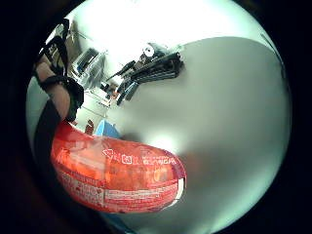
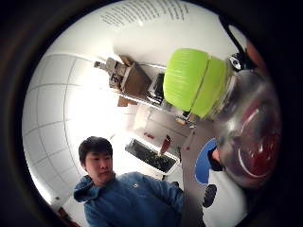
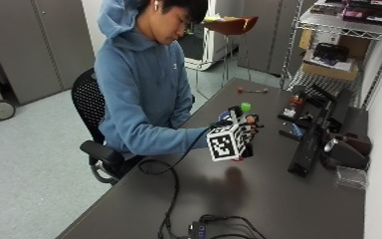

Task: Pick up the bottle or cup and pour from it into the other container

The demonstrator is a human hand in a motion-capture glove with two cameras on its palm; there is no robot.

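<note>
In the outside view my gloved right hand (image 3: 249, 130) grips a clear bottle with a lime-green cap (image 3: 245, 106), held above the dark table (image 3: 257, 199) with the cap on top. The cap (image 2: 194, 82) is screwed on above the clear shoulder (image 2: 251, 137). The bottle's red label (image 1: 117, 175) fills much of the little finger side palm view, where strapped fingers (image 1: 61, 92) show at the edge. A blue container (image 2: 204, 163) sits on the table just behind the hand, and shows as a blue patch (image 1: 106, 129) beside the label. Its inside is hidden.
Black stands and devices (image 3: 310, 144) crowd the table's right side, seen also as dark gear (image 1: 151, 70). Cables (image 3: 211, 229) lie at the near edge. A small red-tipped tool (image 3: 250, 90) lies at the far end. A wire shelf (image 3: 336, 50) stands behind.
</note>
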